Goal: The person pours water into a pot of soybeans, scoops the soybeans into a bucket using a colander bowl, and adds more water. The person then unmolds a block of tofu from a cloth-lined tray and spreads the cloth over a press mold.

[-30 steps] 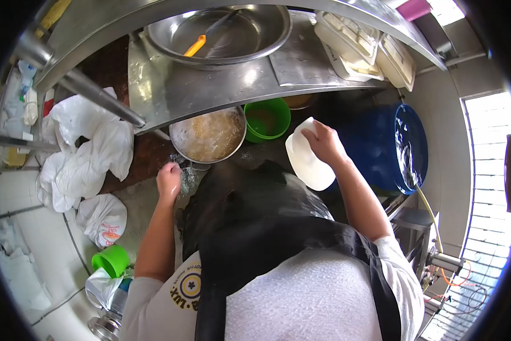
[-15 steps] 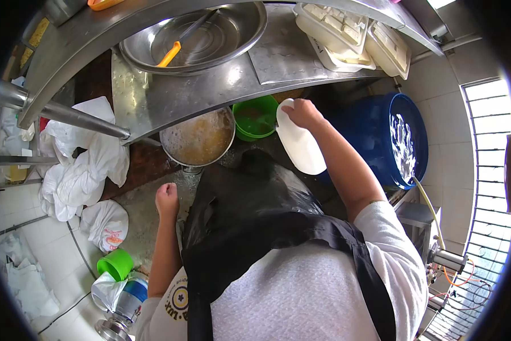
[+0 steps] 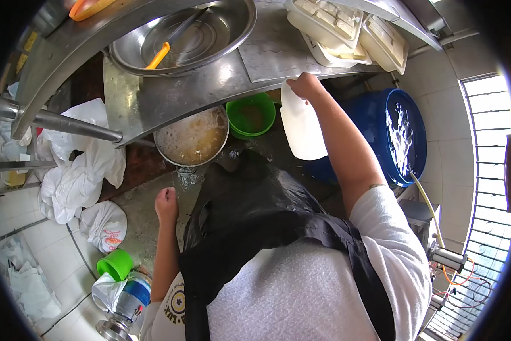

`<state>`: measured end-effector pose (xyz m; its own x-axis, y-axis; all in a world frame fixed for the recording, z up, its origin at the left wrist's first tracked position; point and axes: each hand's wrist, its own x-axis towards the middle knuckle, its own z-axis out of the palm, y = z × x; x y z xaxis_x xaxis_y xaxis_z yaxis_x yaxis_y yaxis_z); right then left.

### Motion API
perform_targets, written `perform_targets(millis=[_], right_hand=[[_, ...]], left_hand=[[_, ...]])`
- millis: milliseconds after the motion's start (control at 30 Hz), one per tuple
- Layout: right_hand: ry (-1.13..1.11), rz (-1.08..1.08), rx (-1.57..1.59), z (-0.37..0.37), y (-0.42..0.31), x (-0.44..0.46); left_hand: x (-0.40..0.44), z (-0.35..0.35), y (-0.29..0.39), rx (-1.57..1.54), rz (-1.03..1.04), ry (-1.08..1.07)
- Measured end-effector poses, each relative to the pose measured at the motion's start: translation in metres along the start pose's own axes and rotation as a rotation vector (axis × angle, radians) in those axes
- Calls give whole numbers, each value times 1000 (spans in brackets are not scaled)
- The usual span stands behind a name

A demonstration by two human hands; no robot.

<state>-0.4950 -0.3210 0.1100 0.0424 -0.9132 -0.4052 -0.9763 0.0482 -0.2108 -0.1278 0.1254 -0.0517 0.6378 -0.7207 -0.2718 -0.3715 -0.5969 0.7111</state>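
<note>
My right hand [image 3: 306, 87] grips the rim end of a white plastic jug [image 3: 302, 128], which hangs at a tilt beside the green bucket. My left hand [image 3: 166, 204] is a loose fist, low at my left side, with nothing visible in it. Left of the green bucket [image 3: 252, 116] stands a round metal pot [image 3: 194, 136] of cloudy, foamy, yellowish liquid. Some liquid shows inside the green bucket too. To the right, a big blue drum [image 3: 406, 145] is filled with water, and a hose runs into it.
Above the pot is a steel counter [image 3: 181, 94] with a metal basin [image 3: 241, 28], a knife with an orange handle [image 3: 160, 55] and tubs of white blocks [image 3: 338, 23]. White cloth bags [image 3: 76, 179] lie left. A small green container [image 3: 114, 265] sits lower left. Wet floor surrounds the pot.
My right hand has raised the white jug slightly and turned it more upright. The pot's liquid looks more stirred and foamy. My left hand stays low, almost unmoved. The view has shifted slightly.
</note>
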Motion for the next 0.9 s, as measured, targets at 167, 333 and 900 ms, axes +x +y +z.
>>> perform_targets(millis=[167,333,900], right_hand=[[-80,-25,-94,-13,-6,-2],[-132,-93,-171,-24,-5,-19],[808,-200,-27,-151,118,-170]], left_hand=[[0,-4,23,-9,53,-15],[10,4,21,-3,95,13],[95,-65,84,205,304,516]])
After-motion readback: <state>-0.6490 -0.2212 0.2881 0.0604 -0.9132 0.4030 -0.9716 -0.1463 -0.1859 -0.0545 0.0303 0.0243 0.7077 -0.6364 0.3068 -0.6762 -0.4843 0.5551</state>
